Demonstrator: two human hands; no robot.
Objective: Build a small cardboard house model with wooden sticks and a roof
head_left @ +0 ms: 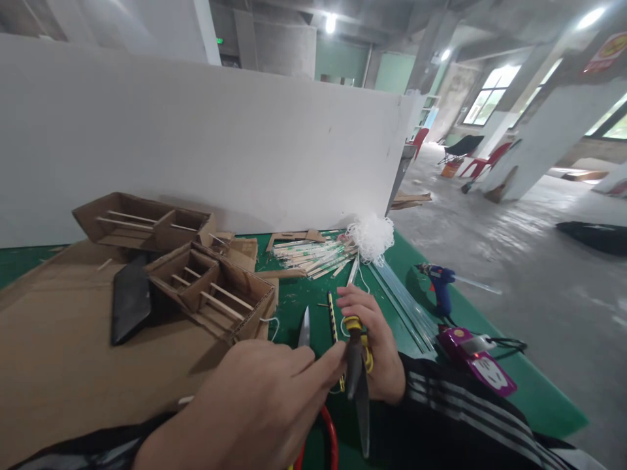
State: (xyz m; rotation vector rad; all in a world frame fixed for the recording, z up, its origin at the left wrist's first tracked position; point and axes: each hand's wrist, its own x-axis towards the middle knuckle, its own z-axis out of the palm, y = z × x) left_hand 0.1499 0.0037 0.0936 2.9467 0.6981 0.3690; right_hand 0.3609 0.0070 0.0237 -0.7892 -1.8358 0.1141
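My right hand (375, 343) is wrapped round a pair of scissors (360, 391) with yellow handles, its dark blades pointing back toward me. My left hand (259, 391) is closed beside them, index fingertip against or very near the blades; whatever it grips is hidden. Under and beyond that hand, a second tool shows a pointed metal blade (304, 328) and, nearer me, a red handle loop (331, 438). A thin yellow-and-black patterned stick (332, 318) lies between the hands on the green tabletop (313, 294).
At left, two cardboard boxes (210, 287) with wooden sticks across them stand by a black device (131, 300). Farther back lie several sticks (313, 254) and a bundle of white string (371, 239). Clear glue sticks (404, 303), a blue glue gun (442, 287) and a purple power strip (476, 359) are right.
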